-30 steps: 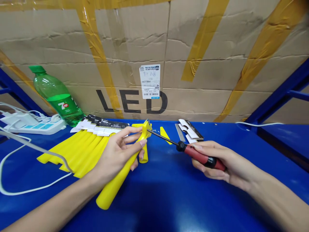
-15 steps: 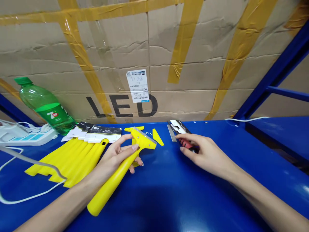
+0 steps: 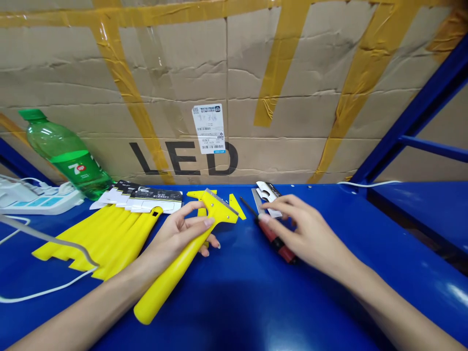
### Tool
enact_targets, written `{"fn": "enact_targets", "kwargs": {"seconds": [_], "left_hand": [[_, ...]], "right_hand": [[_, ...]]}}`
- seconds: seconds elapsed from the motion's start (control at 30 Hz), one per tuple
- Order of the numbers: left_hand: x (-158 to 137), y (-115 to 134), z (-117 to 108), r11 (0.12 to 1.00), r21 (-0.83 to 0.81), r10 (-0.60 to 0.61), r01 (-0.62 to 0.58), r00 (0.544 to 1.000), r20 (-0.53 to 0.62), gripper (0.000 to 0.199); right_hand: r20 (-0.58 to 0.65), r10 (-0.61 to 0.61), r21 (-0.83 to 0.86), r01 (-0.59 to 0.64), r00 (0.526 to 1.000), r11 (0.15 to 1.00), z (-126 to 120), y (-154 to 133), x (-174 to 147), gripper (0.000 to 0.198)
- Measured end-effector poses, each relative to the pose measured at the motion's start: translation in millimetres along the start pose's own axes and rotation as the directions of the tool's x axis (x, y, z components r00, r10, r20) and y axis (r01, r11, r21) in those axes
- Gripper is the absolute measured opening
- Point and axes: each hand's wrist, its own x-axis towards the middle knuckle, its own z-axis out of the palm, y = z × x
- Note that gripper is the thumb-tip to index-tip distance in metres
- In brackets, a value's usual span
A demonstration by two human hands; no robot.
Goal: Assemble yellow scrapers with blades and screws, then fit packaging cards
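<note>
A yellow-handled scraper [image 3: 179, 263] with a metal blade edge lies tilted in my left hand [image 3: 183, 229], my thumb pressed on the neck of its head. My right hand [image 3: 303, 229] has its fingers apart, just above a red and black screwdriver [image 3: 276, 239] that points up and left. The thumb tip overlaps the screwdriver's front end; whether it touches cannot be seen. Beyond those fingers sit a grey metal blade [image 3: 257, 199] and a black and white card [image 3: 269, 193]. Small yellow plates [image 3: 237, 207] lie past the scraper's head.
Several yellow scraper handles [image 3: 106, 239] and black and white packages [image 3: 146, 199] are fanned out at left. A green bottle [image 3: 69, 156], a white power strip [image 3: 51, 202] and cables stand behind. A large cardboard box [image 3: 175, 97] backs the blue table [image 3: 234, 302]; a blue frame rises at right.
The screwdriver has shifted down and left out from under my right hand, whose fingers have spread apart. My left hand keeps the scraper almost where it was.
</note>
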Motion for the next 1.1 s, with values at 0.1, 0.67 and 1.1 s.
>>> {"fn": "enact_targets", "kwargs": {"seconds": [0.1,0.67,1.1], "left_hand": [[2,7,4,1.0,0.007,-0.006,0.005,0.995,0.099,0.056],[-3,5,-5,0.999,-0.035,0.01,0.002,0.945,0.328,0.043],[-10,4,-1,0.996,-0.031,-0.071,0.081,0.968,0.243,0.085]], "right_hand": [[-0.162,0.11,-0.092,-0.126,0.981,0.988,-5,12,15,0.023],[0.044,0.108,-0.556,-0.065,0.993,0.829,5,24,27,0.046],[-0.155,-0.024,-0.573,-0.07,0.988,0.817,-2,29,19,0.017]]}}
